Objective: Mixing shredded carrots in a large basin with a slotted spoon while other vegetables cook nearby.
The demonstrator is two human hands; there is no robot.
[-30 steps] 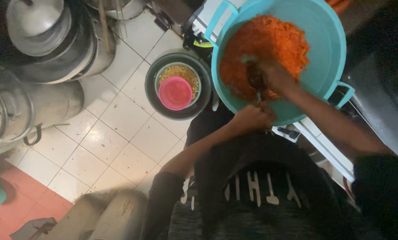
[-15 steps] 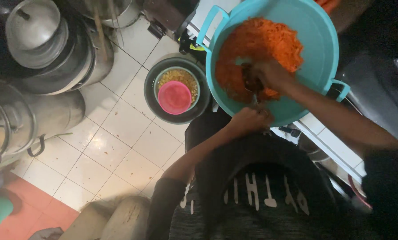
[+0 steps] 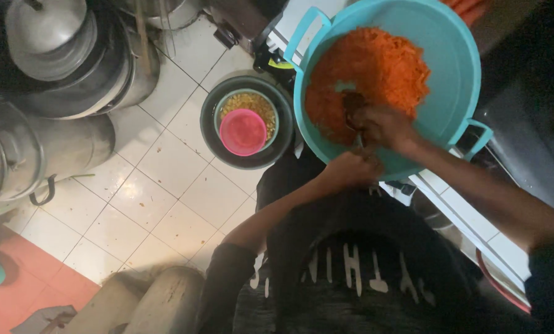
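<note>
A large teal plastic basin with two handles holds a heap of orange shredded food. My right hand is inside the basin, closed around a dark utensil dug into the orange heap. My left hand grips the basin's near rim. My dark printed shirt fills the bottom of the view.
A dark bowl on the white tiled floor holds a smaller bowl of yellow grains and a pink cup. Big metal pots stand at the left. A white counter edge runs at the right.
The view has drifted slightly, so the basin sits higher and further right. My right hand with the utensil has shifted a little within the orange heap; my left hand stays on the rim.
</note>
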